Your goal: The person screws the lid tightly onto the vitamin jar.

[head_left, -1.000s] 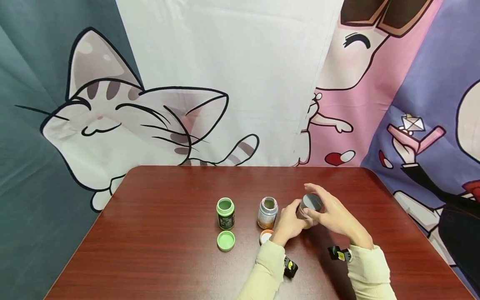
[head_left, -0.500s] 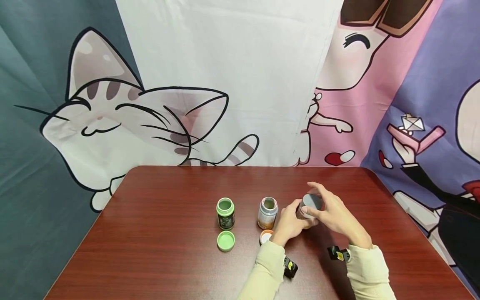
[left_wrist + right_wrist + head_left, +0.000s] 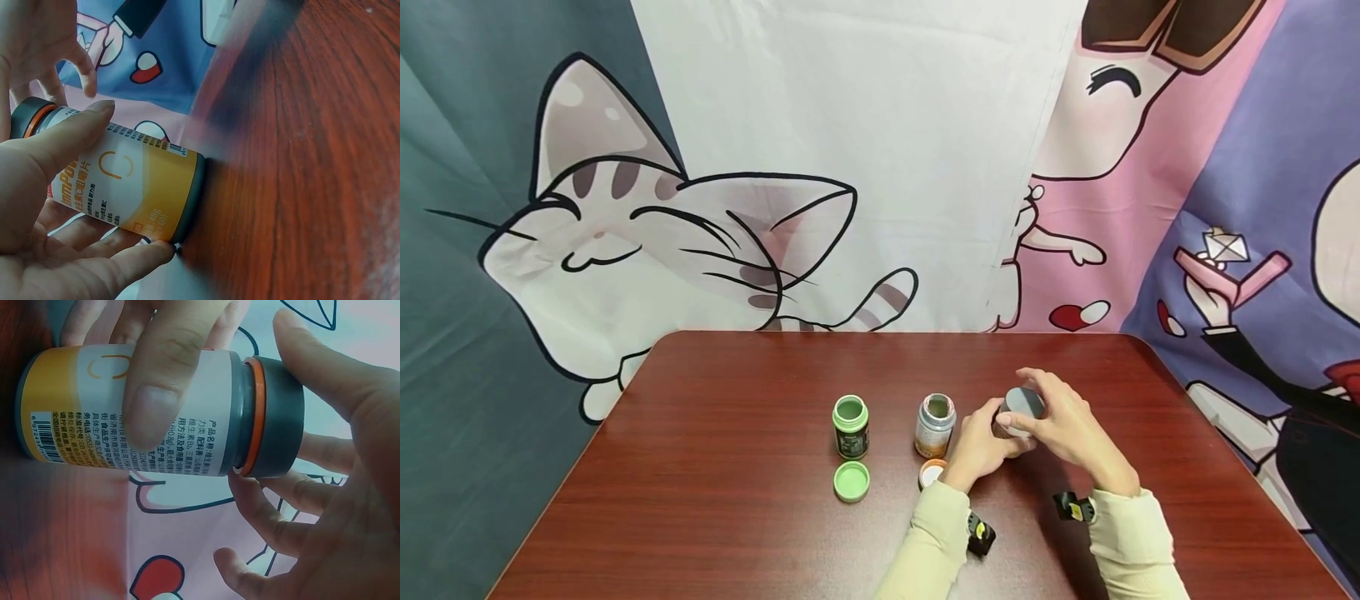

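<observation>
A supplement bottle (image 3: 187, 419) with a white and yellow label stands upright at the right of the table in the head view. My left hand (image 3: 982, 446) grips its body, thumb on one side and fingers on the other, hiding much of the label. Around its dark grey cap (image 3: 278, 419) are the thumb and fingers of my right hand (image 3: 1071, 429). An orange ring (image 3: 255, 417) shows at the cap's lower edge. The right wrist view has the right thumb along one side of the cap and a fingertip against the opposite side.
Left of my hands stand a lidless grey bottle (image 3: 936, 429) with an orange-white label and a lidless green jar (image 3: 851, 429). A green lid (image 3: 852, 482) lies in front of the jar. An orange-rimmed lid (image 3: 931, 472) is partly behind my left wrist. A printed curtain (image 3: 880, 125) hangs behind the table (image 3: 737, 500).
My right hand has turned slightly about the cap: its thumb has shifted left across the near side and its fingertips a little right. My left hand and the bottle stay in place.
</observation>
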`<state>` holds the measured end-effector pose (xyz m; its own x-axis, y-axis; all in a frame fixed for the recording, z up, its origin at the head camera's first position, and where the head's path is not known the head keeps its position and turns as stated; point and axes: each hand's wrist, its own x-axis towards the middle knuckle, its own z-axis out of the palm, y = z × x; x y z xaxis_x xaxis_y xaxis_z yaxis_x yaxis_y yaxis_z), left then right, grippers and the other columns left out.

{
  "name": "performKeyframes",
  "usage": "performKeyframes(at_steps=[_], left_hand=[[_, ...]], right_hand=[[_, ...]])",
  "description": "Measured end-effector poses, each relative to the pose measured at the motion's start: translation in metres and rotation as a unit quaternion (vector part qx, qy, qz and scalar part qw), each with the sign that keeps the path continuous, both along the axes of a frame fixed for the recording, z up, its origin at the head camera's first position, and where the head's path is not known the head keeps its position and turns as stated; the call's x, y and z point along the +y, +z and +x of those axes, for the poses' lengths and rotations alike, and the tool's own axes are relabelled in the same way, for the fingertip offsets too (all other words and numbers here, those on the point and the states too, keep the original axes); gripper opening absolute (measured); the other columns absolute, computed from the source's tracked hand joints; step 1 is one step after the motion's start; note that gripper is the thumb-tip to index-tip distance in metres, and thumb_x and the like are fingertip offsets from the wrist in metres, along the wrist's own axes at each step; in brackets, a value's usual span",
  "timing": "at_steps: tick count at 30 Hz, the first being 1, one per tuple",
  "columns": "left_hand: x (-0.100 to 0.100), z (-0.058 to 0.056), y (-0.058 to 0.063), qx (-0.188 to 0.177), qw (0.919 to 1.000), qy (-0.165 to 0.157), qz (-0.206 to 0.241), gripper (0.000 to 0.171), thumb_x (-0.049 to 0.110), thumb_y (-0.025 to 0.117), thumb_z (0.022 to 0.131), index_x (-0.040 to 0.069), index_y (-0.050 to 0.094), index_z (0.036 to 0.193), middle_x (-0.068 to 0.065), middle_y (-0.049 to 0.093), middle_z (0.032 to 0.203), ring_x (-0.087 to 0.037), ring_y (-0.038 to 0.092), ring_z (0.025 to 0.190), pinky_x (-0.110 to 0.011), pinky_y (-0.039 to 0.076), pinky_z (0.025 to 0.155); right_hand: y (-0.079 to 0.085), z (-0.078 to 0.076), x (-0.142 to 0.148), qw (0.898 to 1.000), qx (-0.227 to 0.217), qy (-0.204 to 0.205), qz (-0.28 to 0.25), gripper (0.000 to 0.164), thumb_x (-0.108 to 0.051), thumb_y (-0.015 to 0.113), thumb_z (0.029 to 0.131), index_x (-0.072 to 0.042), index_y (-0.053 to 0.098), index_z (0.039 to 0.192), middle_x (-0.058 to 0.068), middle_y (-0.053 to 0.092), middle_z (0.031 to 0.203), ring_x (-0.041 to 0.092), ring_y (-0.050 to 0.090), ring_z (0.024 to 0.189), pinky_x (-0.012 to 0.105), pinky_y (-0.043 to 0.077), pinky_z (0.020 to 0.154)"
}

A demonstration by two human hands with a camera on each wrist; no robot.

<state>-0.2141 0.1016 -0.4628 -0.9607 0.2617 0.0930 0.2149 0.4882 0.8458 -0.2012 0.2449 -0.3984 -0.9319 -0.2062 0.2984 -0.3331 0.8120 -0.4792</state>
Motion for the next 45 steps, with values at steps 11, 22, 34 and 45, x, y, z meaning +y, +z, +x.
performKeyframes(at_steps=[11,22,34,45], left_hand=[[0.000,0.001,-0.002,-0.011,0.9994,-0.007,0.033,0.057,0.045,0.079,0.067,0.034,0.055,0.117,0.013,0.063,0.100,-0.003,0.056,0.087,-0.025,0.045,0.077],[0.001,-0.001,-0.001,-0.004,0.9998,-0.009,0.019,0.056,0.045,0.079,0.067,0.031,0.055,0.116,0.012,0.063,0.103,-0.005,0.057,0.095,-0.027,0.045,0.081],[0.001,-0.002,-0.001,-0.001,0.9997,-0.010,0.024,0.055,0.043,0.079,0.066,0.030,0.056,0.114,0.012,0.062,0.099,-0.004,0.057,0.091,-0.026,0.045,0.079],[0.000,-0.001,-0.001,-0.014,0.9994,-0.012,0.031,0.057,0.043,0.079,0.068,0.031,0.055,0.119,0.011,0.063,0.105,-0.005,0.057,0.095,-0.027,0.045,0.081]], right_hand=[[0.000,0.000,0.001,0.999,0.008,0.008,-0.030,0.072,-0.043,0.075,0.073,-0.009,0.043,0.128,0.010,0.054,0.108,0.026,0.052,0.093,0.044,0.043,0.075],[0.012,0.007,0.006,0.993,-0.028,0.098,-0.056,0.065,-0.020,0.072,0.080,-0.017,0.037,0.135,0.004,0.052,0.126,0.021,0.051,0.110,0.042,0.043,0.084],[0.009,0.005,0.006,0.994,0.011,0.107,-0.024,0.057,-0.001,0.067,0.080,-0.012,0.043,0.130,0.003,0.058,0.117,0.020,0.054,0.104,0.040,0.043,0.080],[0.007,0.004,0.005,0.998,-0.004,0.057,-0.028,0.053,-0.018,0.073,0.079,-0.011,0.048,0.125,0.009,0.059,0.114,0.022,0.053,0.103,0.041,0.039,0.083]])
